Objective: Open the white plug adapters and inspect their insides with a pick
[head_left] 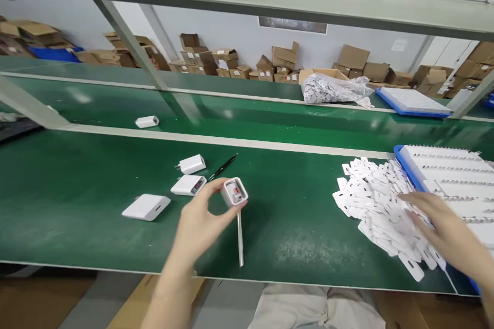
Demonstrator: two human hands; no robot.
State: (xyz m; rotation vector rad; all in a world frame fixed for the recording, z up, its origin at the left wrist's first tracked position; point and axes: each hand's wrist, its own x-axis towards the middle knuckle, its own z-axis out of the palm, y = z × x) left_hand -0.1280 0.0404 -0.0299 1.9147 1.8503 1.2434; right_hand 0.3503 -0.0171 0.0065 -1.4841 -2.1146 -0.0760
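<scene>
My left hand [203,218] pinches a white charger housing [234,193] between thumb and fingers. Its open end faces me and shows a bit of red and metal inside. Below it, a thin pale stick-like tool [240,239] lies on the green bench. At the right, my right hand [443,223] reaches over a heap of flat white end covers [380,205], slightly blurred. Its fingers are stretched out and apart, at the heap's surface; I make out nothing held in them. Left of my left hand lie more white chargers, one with an open end [189,185] and one with a slot [146,207].
A black pen [223,166] lies behind the chargers. Beside the heap, a blue tray [409,169] carries rows of white parts. Another white charger [147,122] rests past the pale strip. A frame post [131,43] and overhead beam cross the view; farther back sits a plastic bag [332,88].
</scene>
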